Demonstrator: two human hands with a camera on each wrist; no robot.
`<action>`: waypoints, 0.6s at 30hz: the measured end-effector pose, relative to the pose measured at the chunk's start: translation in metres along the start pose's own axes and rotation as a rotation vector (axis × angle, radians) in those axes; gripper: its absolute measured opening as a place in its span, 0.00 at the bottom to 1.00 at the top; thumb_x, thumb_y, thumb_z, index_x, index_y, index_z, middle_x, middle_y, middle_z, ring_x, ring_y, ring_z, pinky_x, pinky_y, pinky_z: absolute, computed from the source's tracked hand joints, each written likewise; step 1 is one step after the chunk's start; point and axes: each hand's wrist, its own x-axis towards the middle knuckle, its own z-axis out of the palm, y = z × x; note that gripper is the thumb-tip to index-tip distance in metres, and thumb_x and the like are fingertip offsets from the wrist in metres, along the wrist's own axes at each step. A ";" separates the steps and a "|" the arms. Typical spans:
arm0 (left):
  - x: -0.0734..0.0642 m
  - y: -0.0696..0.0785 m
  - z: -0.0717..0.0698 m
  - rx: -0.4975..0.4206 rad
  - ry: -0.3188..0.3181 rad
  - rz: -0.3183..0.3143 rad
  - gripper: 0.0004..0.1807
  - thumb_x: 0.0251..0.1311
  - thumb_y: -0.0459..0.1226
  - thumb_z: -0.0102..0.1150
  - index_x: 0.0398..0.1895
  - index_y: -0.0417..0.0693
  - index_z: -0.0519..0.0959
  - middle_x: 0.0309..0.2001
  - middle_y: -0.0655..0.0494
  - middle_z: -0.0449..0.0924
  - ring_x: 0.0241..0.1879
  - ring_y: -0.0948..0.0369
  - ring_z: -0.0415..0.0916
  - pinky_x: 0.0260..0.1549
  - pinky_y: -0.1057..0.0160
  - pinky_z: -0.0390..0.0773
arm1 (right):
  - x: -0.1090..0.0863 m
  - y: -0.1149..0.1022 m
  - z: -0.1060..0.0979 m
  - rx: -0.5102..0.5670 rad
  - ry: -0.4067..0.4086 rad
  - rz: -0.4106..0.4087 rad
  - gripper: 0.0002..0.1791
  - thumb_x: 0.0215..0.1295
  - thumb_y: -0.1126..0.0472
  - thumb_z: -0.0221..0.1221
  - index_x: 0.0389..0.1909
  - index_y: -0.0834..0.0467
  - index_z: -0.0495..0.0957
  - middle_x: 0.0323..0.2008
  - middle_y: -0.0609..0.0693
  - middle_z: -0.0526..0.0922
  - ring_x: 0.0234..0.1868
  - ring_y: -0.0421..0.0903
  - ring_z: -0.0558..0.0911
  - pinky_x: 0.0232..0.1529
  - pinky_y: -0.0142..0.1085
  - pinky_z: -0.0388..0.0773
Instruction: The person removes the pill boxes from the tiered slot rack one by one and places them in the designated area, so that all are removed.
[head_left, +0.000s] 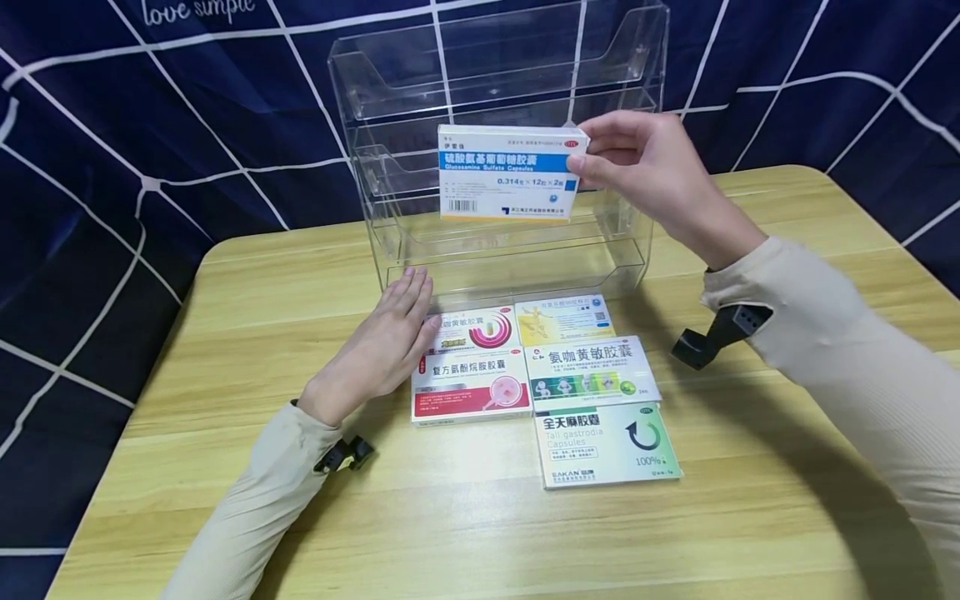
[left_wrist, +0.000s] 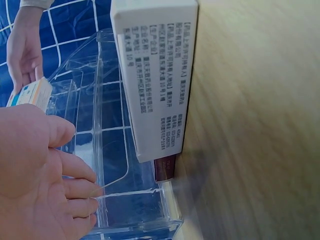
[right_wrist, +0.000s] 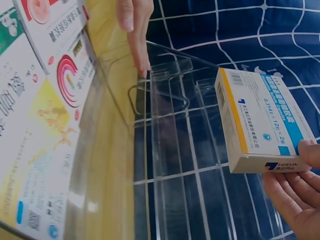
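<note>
A white and blue medicine box point(head_left: 510, 175) is pinched at its right end by my right hand point(head_left: 660, 171). It is held upright in front of the middle tiers of a clear acrylic display rack point(head_left: 517, 268). In the right wrist view, the thumb lies on the medicine box point(right_wrist: 265, 120) and the fingers are behind and below it. My left hand point(head_left: 375, 354) has straight fingers near the rack's lower left front corner, beside a white box with pink rings point(head_left: 468, 329). In the left wrist view, the left palm point(left_wrist: 40, 175) holds nothing; whether its fingertips touch the rack is unclear.
In front of the rack lie a yellow and white box point(head_left: 566, 321), a red and white box point(head_left: 472, 392), a box with a green picture strip point(head_left: 592, 371) and a green and white box point(head_left: 607, 446). A dark blue checked cloth point(head_left: 247, 108) hangs behind the wooden table point(head_left: 450, 533).
</note>
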 end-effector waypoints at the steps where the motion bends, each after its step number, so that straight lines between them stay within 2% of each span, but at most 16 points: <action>1: 0.000 0.000 0.000 0.000 0.000 -0.001 0.32 0.77 0.46 0.28 0.73 0.30 0.46 0.75 0.37 0.39 0.75 0.49 0.31 0.73 0.54 0.36 | -0.001 0.001 0.000 0.014 -0.005 0.011 0.20 0.60 0.65 0.66 0.53 0.65 0.76 0.37 0.47 0.84 0.36 0.38 0.84 0.38 0.25 0.81; 6: -0.001 0.000 0.000 0.002 0.004 0.001 0.33 0.77 0.46 0.28 0.73 0.30 0.46 0.75 0.37 0.39 0.75 0.49 0.31 0.73 0.54 0.36 | -0.010 0.010 -0.001 0.018 -0.032 0.071 0.22 0.61 0.63 0.65 0.55 0.65 0.75 0.37 0.46 0.84 0.33 0.38 0.85 0.36 0.26 0.82; 12: -0.001 -0.001 0.001 -0.003 0.005 -0.004 0.33 0.77 0.47 0.27 0.73 0.31 0.45 0.75 0.38 0.38 0.75 0.49 0.31 0.73 0.54 0.36 | -0.023 0.021 -0.001 -0.009 -0.074 0.114 0.22 0.62 0.63 0.64 0.55 0.66 0.74 0.37 0.46 0.83 0.36 0.37 0.84 0.37 0.27 0.82; 18: -0.001 -0.001 0.001 -0.001 0.014 -0.001 0.33 0.77 0.47 0.28 0.73 0.30 0.46 0.75 0.37 0.39 0.75 0.49 0.32 0.73 0.54 0.36 | -0.034 0.030 0.000 0.000 -0.111 0.156 0.18 0.63 0.64 0.63 0.52 0.65 0.75 0.35 0.45 0.83 0.34 0.39 0.85 0.38 0.29 0.82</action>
